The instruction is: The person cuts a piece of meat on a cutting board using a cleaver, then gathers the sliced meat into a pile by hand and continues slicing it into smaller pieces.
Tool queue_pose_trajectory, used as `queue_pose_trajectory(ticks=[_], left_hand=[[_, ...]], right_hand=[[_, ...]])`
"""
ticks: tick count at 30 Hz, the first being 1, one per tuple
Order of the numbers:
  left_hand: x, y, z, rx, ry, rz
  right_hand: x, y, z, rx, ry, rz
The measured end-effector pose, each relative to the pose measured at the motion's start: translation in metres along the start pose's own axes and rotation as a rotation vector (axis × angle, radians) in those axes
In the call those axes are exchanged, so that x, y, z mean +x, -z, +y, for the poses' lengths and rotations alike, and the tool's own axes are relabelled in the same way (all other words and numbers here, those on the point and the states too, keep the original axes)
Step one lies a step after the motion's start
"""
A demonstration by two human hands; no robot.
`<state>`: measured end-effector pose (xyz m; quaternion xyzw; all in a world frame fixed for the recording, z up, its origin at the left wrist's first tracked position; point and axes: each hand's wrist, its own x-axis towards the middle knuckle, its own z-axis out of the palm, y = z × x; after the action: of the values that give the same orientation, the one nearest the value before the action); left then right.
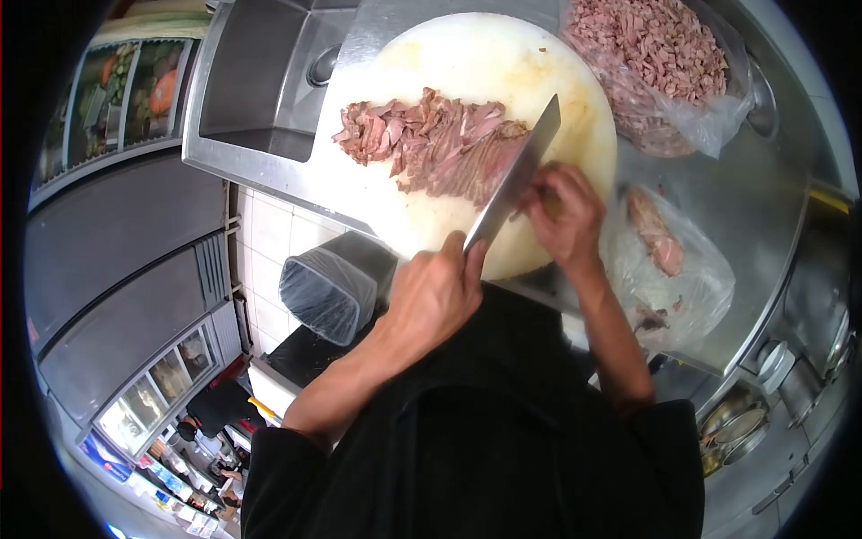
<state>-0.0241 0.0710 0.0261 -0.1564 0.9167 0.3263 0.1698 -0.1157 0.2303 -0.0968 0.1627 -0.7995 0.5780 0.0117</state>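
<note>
My left hand [435,286] is wrapped round the handle of a kitchen knife [521,168], a long, broad blade slanting up and to the right. The blade stands at the right end of a row of sliced cooked meat [440,144], brown-edged and pink inside. My right hand [567,214] is just right of the blade, fingers bent and closed at the meat's end, with a small bit of it at the fingertips; most of that bit is hidden. Under all this lies a round white cutting board [431,229], stained yellowish in places.
A plastic bag of chopped meat [660,54] sits at the upper right. Right of the board, a whole meat piece [655,232] lies on a clear bag [709,278]. A sink [260,85] is at upper left, a lined bin [328,296] below. Another person [220,409] is at lower left.
</note>
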Motion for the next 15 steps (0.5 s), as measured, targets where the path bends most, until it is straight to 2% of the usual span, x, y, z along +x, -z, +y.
queue_pose_trajectory(ticks=[4,15], left_hand=[[0.016,-0.012,0.003,0.010,-0.058,0.034],[0.023,-0.008,0.006,0.066,-0.066,0.068]], right_hand=[[0.002,0.005,-0.002,-0.080,0.038,-0.007],[0.003,0.001,-0.003,-0.109,0.026,0.004]])
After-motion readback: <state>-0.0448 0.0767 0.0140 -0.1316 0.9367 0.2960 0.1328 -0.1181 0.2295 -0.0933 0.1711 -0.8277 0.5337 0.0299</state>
